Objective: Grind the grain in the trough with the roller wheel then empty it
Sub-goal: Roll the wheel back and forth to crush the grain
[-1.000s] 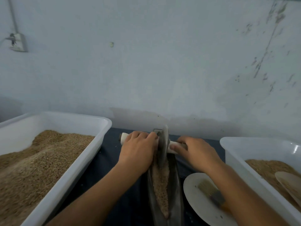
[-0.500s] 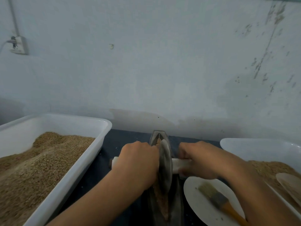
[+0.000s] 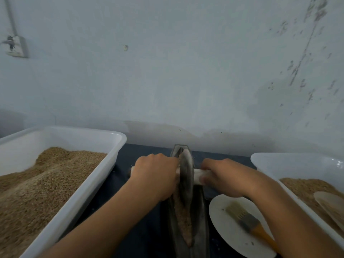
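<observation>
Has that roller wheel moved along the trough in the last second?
Yes. The roller wheel rolled back toward the person from the far tip of the trough, then slightly away again; the trough stayed put.

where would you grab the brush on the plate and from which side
Take the brush by its orange handle, coming from above on the near right side. The handle points toward the person's right and lies flat on the white plate, while the bristles face the trough. The right forearm partly covers the handle's end, so that hand must first let go of the roller.
</observation>
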A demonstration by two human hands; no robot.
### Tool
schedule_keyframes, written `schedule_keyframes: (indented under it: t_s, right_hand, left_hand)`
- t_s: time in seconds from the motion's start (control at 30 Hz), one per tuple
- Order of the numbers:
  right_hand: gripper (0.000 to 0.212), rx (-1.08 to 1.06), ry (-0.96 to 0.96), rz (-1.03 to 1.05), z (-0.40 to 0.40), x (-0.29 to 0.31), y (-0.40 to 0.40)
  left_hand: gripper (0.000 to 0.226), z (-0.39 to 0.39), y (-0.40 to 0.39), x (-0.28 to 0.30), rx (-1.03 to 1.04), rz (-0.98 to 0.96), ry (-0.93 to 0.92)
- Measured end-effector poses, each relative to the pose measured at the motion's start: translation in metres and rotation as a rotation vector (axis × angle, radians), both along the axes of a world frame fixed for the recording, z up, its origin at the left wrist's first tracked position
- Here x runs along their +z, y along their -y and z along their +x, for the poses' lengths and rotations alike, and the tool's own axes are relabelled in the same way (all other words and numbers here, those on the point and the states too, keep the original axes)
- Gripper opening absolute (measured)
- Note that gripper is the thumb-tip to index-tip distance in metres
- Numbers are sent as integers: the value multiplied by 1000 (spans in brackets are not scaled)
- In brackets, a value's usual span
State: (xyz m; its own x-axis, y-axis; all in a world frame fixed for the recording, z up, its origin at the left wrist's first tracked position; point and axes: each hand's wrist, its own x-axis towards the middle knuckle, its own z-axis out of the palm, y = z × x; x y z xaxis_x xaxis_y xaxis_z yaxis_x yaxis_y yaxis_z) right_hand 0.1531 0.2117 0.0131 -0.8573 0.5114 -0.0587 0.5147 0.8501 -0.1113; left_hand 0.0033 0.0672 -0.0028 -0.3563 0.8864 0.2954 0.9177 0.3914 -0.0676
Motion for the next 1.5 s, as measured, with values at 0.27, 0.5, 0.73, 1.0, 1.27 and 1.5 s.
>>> schedule_keyframes:
  t_s: [0.27,0.5,0.73,1.0,1.27,1.5]
  right_hand:
    - [28,10,-359,300,-21,-39,-26]
    - [20,20,-177,102,-8,-16,-17]
    - [23,91,164,254,5,17,18]
    - [26,134,166,213,15,30,35]
    - [51,27,71,163,-3,-13,-6]
    - [34,-21,-349,302,-22,-52,-29]
  left_hand:
    - [37,-23,-23,-34,-49,249,35]
    - [19,-12,-14,-14,-23,103,40]
    - [13,19,17,19,-46,-166,7]
    - [40,26,34,31,-43,-214,-29]
    - [10,1,-3,-2,11,12,-1]
    - [34,-18,-23,-31,-62,293,-5]
